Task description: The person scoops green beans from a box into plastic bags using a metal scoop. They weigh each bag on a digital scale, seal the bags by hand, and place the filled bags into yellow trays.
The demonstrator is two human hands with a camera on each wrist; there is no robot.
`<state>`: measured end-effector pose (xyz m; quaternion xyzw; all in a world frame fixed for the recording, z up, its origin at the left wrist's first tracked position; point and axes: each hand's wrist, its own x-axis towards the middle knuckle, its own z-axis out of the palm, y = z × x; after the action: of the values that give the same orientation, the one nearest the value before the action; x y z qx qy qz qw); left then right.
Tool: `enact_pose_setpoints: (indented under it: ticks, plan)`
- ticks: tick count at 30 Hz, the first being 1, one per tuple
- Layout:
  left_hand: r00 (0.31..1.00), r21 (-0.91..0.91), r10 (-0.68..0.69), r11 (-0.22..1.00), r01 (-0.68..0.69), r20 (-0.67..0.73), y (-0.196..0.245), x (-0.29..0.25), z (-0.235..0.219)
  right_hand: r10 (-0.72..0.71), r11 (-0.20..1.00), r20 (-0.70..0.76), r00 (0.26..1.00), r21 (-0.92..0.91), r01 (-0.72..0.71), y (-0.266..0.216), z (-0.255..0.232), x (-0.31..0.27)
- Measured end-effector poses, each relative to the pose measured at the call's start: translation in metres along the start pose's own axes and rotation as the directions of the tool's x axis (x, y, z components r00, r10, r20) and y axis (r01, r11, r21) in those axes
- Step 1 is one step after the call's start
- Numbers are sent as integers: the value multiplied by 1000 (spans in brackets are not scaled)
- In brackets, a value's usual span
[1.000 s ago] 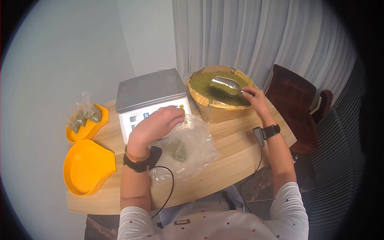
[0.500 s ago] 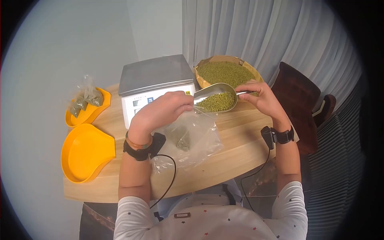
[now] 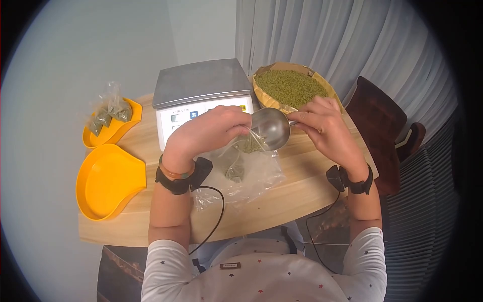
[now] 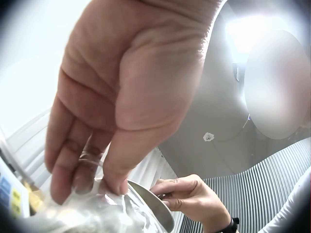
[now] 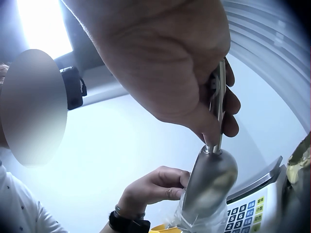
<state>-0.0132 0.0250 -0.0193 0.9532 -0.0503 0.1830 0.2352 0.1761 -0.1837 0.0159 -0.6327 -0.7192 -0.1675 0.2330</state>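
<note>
My right hand (image 3: pixel 327 128) grips the handle of a metal scoop (image 3: pixel 275 128), which is tipped steeply with its underside up. The scoop's front end reaches into the mouth of a clear plastic bag (image 3: pixel 264 173). My left hand (image 3: pixel 209 132) pinches the bag's rim, thumb against fingers, as the left wrist view also shows. Small green beans (image 3: pixel 250 144) show inside the bag below the scoop, and a darker clump (image 3: pixel 234 172) lies lower in the plastic. In the right wrist view the scoop's rounded back (image 5: pixel 209 187) hides its contents.
A weighing scale (image 3: pixel 201 83) stands behind my left hand. To its right is a paper-lined box (image 3: pixel 260 96) full of green beans. At the left are a yellow tray (image 3: pixel 138 111) with several filled bags (image 3: pixel 108 117) and a second yellow tray (image 3: pixel 138 173). A dark chair (image 3: pixel 377 121) stands at the right.
My right hand has brought the scoop, loaded with green beans, from the box to the bag's mouth and tipped it over. My left hand has kept its hold on the bag.
</note>
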Motion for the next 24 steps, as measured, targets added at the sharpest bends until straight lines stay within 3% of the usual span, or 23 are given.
enact_pose_setpoints:
  ticks: [16,22,24]
  plan:
    - [1000,-17,-13,1000,14,28,5,-8,-8,64,995,43,997,72,-67,2,1,-6]
    - [997,-14,-46,999,47,68,1,-15,-14,22,999,-11,1000,27,-22,-9,6,-5]
    - [995,-22,-64,998,66,83,1,-18,-18,-10,1000,-101,995,-8,10,-11,8,-6]
